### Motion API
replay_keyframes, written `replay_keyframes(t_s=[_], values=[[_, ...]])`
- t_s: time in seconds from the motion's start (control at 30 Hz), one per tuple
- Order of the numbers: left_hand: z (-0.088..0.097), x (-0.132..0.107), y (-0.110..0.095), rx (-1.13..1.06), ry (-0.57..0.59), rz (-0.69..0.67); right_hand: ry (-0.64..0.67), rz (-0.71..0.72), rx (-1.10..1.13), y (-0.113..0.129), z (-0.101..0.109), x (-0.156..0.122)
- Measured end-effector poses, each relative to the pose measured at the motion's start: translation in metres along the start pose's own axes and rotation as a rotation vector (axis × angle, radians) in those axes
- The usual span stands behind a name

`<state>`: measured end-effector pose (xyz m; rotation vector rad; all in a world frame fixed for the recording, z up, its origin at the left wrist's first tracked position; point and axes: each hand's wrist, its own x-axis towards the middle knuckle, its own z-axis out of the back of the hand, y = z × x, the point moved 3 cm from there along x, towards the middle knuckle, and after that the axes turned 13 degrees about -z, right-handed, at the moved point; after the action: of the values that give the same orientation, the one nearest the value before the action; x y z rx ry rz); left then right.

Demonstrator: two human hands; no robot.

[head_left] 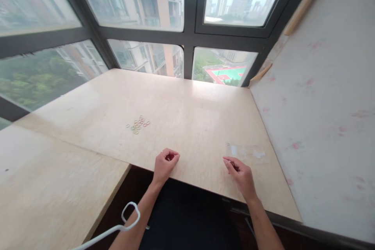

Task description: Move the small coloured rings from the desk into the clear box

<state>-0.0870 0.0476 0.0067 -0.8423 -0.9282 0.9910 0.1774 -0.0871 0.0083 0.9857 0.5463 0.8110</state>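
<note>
My left hand [166,165] rests at the front edge of the tabletop, thumb and fingertips brought together, and no object shows in it. To the right, my right hand [240,175] is also closed in a loose pinch, with nothing visible between the tips. A small pile of thin coloured rings [137,125], like little elastic bands, lies beyond my left hand and to its left, apart from it. Just behind my right hand a clear plastic bag [247,153] with white patches lies flat on the surface. Neither hand touches the rings.
The pale stone-like tabletop [187,113] runs back to dark window frames [190,35]. A second surface [43,172] joins at the left. A flowered wall [328,125] bounds the right side. A white looped cable [129,226] crosses in front of my left forearm.
</note>
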Motion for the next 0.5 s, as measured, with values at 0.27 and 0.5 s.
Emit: replay_keyframes(t_s=[0.27, 0.5], values=[[0.030, 0.043, 0.015, -0.207, -0.453, 0.190, 0.036, -0.004, 0.023, -0.011, 0.002, 0.000], [0.096, 0.096, 0.042, 0.068, -0.549, 0.098, 0.027, 0.024, -0.001, -0.013, 0.006, 0.000]])
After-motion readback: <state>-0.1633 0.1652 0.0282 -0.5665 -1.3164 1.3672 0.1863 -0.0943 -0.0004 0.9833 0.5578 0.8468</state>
